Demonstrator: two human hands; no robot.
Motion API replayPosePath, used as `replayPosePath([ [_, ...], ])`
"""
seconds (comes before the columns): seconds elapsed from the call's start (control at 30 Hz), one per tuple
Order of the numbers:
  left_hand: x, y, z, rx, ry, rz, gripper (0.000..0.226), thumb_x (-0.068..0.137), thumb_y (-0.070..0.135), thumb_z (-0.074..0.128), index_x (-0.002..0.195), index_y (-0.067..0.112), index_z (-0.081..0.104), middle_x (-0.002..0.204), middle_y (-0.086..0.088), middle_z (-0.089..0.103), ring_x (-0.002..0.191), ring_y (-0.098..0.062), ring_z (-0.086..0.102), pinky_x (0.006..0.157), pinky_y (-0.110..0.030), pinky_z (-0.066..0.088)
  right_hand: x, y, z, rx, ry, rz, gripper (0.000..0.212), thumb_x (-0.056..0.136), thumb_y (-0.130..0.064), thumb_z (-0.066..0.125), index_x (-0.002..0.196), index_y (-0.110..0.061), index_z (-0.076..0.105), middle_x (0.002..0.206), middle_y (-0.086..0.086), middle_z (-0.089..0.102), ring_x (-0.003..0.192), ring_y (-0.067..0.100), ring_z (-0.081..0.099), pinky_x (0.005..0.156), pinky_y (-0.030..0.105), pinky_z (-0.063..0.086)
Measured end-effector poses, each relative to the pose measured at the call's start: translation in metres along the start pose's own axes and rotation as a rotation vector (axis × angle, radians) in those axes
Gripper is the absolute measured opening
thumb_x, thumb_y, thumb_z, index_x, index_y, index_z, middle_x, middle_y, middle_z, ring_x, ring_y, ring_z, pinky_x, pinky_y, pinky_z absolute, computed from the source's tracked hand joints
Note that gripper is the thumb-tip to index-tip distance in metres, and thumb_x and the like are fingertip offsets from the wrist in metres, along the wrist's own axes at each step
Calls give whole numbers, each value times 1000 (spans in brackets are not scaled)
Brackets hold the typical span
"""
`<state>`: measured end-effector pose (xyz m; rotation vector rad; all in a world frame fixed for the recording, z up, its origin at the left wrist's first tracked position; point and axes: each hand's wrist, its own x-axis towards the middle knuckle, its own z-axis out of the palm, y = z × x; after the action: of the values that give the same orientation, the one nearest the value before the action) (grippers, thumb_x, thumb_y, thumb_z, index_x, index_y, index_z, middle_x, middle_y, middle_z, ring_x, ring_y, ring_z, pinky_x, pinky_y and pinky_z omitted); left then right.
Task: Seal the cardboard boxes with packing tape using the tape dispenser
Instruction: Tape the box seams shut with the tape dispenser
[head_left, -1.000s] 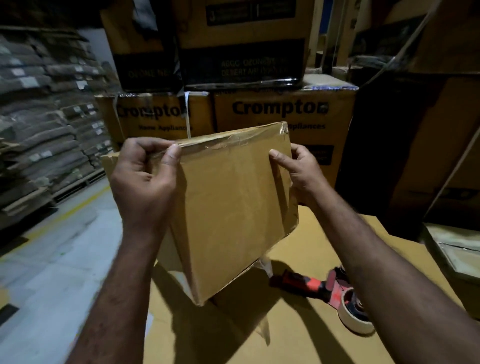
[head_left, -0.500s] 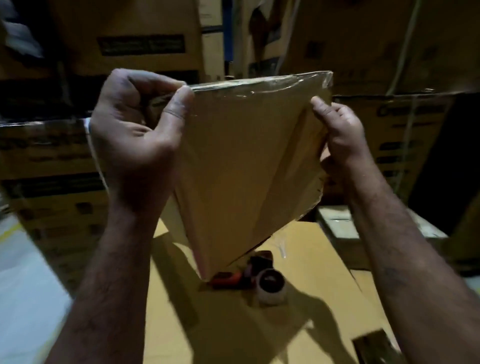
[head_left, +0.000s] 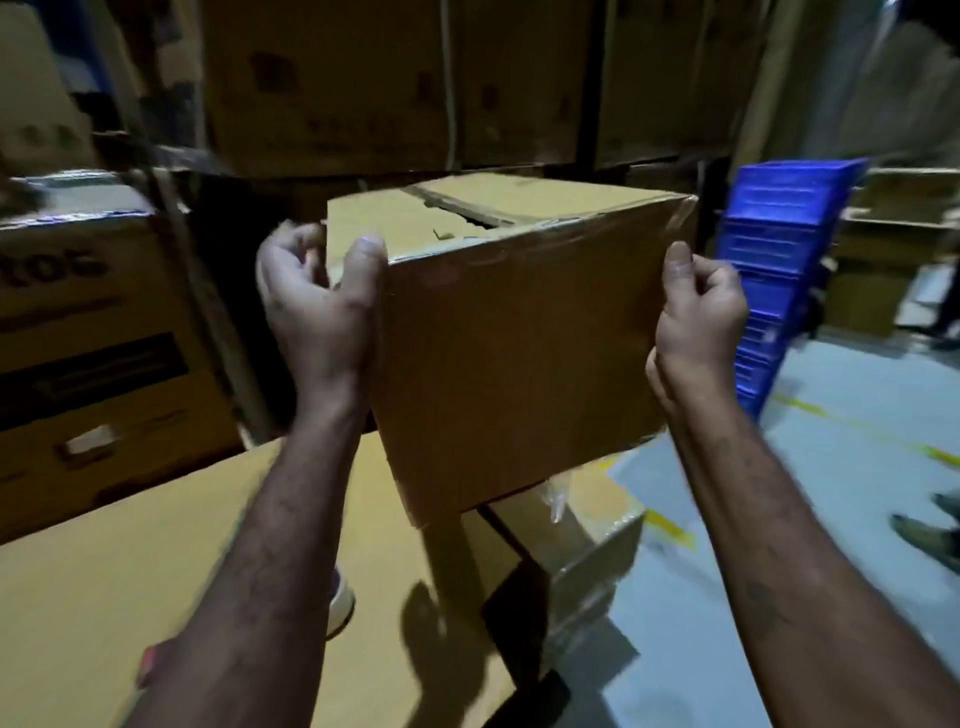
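Dim warehouse aisle, with low, yellowish light. To my left, big brown cartons (head_left: 93, 364) are stacked, and the nearest bears a dark printed panel with blurred lettering. Ahead and above me, more large cartons (head_left: 332, 88) sit in a row over a dark gap. To my right, a leaning stack of blue plastic crates (head_left: 779, 270) stands on the grey floor (head_left: 857, 467). Yellow line markings (head_left: 672, 527) cross that floor. Behind the crates is pale shelving (head_left: 904, 208), contents unclear. At the far right edge is what may be someone's shoe (head_left: 930, 525).
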<state>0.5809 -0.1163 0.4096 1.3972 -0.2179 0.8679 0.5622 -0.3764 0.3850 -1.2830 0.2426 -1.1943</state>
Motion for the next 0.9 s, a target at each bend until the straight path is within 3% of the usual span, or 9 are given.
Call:
replayPosePath([
  [0.1,6,-24,40,36,-208,-326,64,69,67,54,105,17,70,104,-8,72,94,-30,69,76,-55,58,10,19,-23,-130,102,-53,15,97,-27,62,98,-12,61,79,-9,59,63,-12,52,62,9,41],
  [0.23,-1,-50,73,-114,-346,-387,25,74,45,60,73,21,67,76,1,61,75,-25,57,60,-42,43,16,40,-59,-218,245,-131,19,94,-36,62,97,-18,60,86,0,63,76,6,58,73,29,50],
  [0.3,-1,-66,89,-226,-475,-458,12,88,23,58,81,24,67,83,2,63,78,-20,59,62,-33,44,10,45,-72,-256,278,-164,19,97,-32,61,103,-14,59,91,-3,61,79,0,56,76,22,48],
  [0.37,4,-81,104,-294,-578,-533,19,86,15,56,96,23,70,92,-3,68,82,-21,63,62,-32,46,1,49,-82,-313,262,-185,27,98,-31,60,113,-8,58,101,-1,60,87,0,57,80,15,47],
  [0.43,13,-100,120,-345,-641,-606,40,72,17,56,109,19,72,101,-9,72,87,-26,67,65,-33,51,-10,60,-89,-435,197,-165,39,97,-33,61,128,-9,56,113,2,57,96,4,55,82,12,45],
  [0.5,19,-129,139,-342,-678,-652,59,65,17,55,122,16,71,115,-14,72,96,-30,68,67,-35,53,-22,81,-97,-597,121,-108,47,96,-31,64,137,-9,54,111,2,49,96,8,51,81,15,40],
  [0.67,11,-215,168,-225,-697,-720,71,51,18,56,120,19,75,121,-9,71,115,-36,63,93,-50,53,-54,150,-115,-825,8,-32,21,86,-10,74,103,-3,64,95,9,55,90,28,58,77,27,38],
  [0.8,8,-289,168,-152,-701,-729,61,46,18,59,102,27,82,121,-3,73,118,-30,63,107,-55,47,-73,204,-113,-881,-54,86,30,82,-9,78,93,-7,51,91,8,50,83,27,51,69,29,34],
  [0.9,13,-322,162,-82,-718,-728,76,32,36,67,106,24,81,130,-3,68,124,-28,58,111,-52,44,-95,231,-103,-879,-84,74,40,79,-5,80,94,-14,44,90,5,45,79,23,46,67,27,33],
])
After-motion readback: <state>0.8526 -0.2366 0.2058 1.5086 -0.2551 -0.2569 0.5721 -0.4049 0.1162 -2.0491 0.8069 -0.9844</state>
